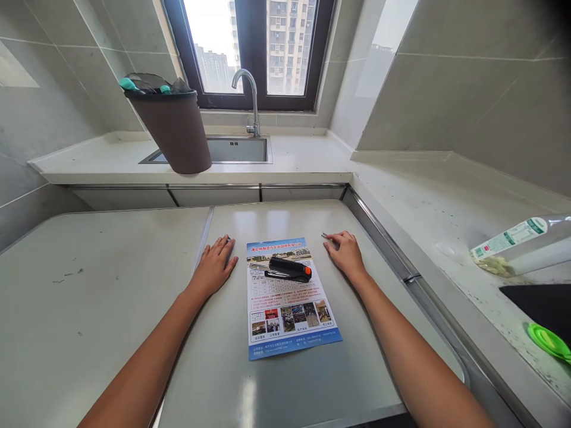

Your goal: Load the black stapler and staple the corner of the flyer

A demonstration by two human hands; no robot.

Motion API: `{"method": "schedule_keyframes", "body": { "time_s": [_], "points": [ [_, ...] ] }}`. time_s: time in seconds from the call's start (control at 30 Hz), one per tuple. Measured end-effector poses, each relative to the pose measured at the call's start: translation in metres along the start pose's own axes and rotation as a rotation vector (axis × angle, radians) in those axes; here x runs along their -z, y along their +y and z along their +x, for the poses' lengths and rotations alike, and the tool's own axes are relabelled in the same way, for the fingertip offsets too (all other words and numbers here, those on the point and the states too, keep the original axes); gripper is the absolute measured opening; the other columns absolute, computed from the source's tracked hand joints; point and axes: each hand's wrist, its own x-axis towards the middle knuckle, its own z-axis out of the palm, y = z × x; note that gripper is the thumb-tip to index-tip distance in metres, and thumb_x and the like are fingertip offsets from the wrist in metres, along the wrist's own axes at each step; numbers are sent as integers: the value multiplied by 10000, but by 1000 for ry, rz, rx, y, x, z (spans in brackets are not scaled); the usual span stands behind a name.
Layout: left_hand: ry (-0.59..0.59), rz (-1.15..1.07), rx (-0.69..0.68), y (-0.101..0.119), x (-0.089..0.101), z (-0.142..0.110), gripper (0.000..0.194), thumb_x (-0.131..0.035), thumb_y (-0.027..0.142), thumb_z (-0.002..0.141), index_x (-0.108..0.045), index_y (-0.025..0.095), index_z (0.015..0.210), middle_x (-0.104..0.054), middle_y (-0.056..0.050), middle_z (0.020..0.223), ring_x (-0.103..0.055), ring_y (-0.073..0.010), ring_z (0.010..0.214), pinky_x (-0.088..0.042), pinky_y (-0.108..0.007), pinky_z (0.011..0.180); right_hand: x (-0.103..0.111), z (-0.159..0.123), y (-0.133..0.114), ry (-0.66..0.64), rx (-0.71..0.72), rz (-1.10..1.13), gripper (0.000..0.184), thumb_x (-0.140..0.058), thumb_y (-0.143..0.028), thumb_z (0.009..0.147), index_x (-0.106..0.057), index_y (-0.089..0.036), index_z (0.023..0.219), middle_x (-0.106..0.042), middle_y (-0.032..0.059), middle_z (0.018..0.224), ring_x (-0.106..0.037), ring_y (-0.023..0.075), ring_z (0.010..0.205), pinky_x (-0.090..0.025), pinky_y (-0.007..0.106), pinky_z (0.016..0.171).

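A printed flyer [289, 309] with a blue border lies flat on the pale grey table [111, 309] in front of me. A black stapler [289, 269] with a red end rests across the flyer's upper part. My left hand [215, 264] lies flat on the table just left of the flyer, fingers stretched out. My right hand [344, 252] rests on the table just right of the flyer, fingers loosely curled, with a small thin metallic thing [325, 236] at its fingertips that I cannot make out.
A brown bin [172, 128] stands on the counter by the steel sink [232, 150] and tap [250, 98] under the window. On the right counter lie a clear plastic bottle [521, 244], a green lid [549, 342] and a dark cooktop [544, 303].
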Motion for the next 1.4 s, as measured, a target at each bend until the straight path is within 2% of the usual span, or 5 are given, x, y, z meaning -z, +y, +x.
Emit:
{"method": "schedule_keyframes", "body": {
  "time_s": [0.33, 0.57, 0.87, 1.1, 1.4],
  "points": [
    [121, -92, -22, -3, 3, -4, 570, -403, 1, 852, -673, 201, 1313, -649, -120, 1324, -606, -274, 1224, -517, -412, 1053, 1, 0, -4, -43, -15, 6, 163, -610, -319, 899, -715, -205, 949, -624, 69, 928, -565, 263, 945, -453, 377, 892],
    [189, -129, 16, -2, 7, -7, 366, -455, 121, 940, -761, 215, 1118, -694, -98, 1067, -641, -260, 986, -551, -406, 896, -1, 0, -5, -102, -43, -154, 428, -567, -345, 938, -676, -197, 1325, -602, 105, 1033, -535, 294, 1004, -444, 413, 942],
    [230, -138, 14, 12, 17, -9, 253, -469, 213, 996, -722, 211, 992, -664, -119, 1088, -596, -284, 1010, -511, -451, 922, 10, -14, -48, 57, 136, 189, 233, -561, -333, 979, -740, -210, 1062, -637, 90, 948, -588, 273, 915, -500, 421, 871],
    [102, -558, -70, 58, 26, -19, 269, -427, 292, 1061, -677, 229, 1138, -715, -46, 1019, -673, -186, 913, -539, -315, 812, 15, -42, -97, -236, 506, 443, 325, -612, -400, 1006, -640, -279, 1307, -657, 86, 1183, -599, 278, 1111, -523, 457, 968],
    [153, -512, -131, 66, 17, -19, 254, -499, 274, 1052, -635, 231, 1263, -740, -61, 1130, -679, -209, 1042, -549, -362, 934, 2, -46, -103, -463, 537, 420, 490, -673, -323, 976, -536, -293, 1446, -645, 92, 1284, -597, 270, 1181, -518, 474, 1023]
  ]
}}
